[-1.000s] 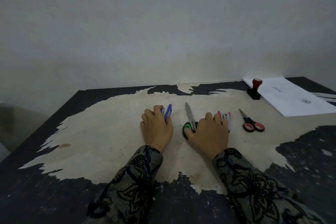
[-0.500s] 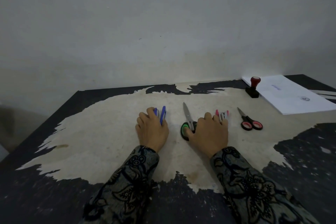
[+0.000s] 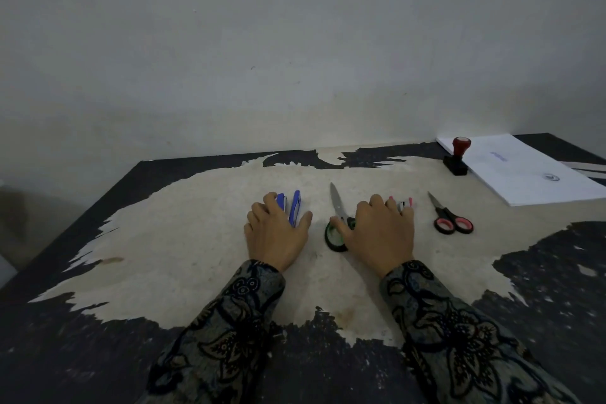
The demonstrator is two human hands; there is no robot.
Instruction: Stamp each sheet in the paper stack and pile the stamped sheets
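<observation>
1. Both hands lie palm-down mid-tabletop (image 3: 170, 239). The left hand (image 3: 277, 236) rests over a blue stapler (image 3: 294, 207), fingers (image 3: 259, 216) loosely bent across it; whether they actually grip it I cannot tell.
2. The right hand (image 3: 380, 236) covers a small pink-and-white object (image 3: 404, 204), too hidden to name, its thumb lying on the green-handled scissors (image 3: 337, 223). Whether those fingers hold anything is unclear.
3. Red-handled scissors (image 3: 451, 219) lie just right of the right hand, apart from it, blades pointing toward the wall (image 3: 295, 43).
4. The stamp (image 3: 457, 159), red knob on a black block, stands upright at the left edge of the paper stack (image 3: 531, 174), well apart from both hands at the far right corner.
5. The stack is white, flat and rectangular, its top sheet showing a faint blue mark and a round dark one.
6. The tabletop's dark coating has peeled in ragged edges, baring a pale rough patch.
7. Open surface stretches left of the left hand and in front of the patterned sleeves (image 3: 229, 321).
</observation>
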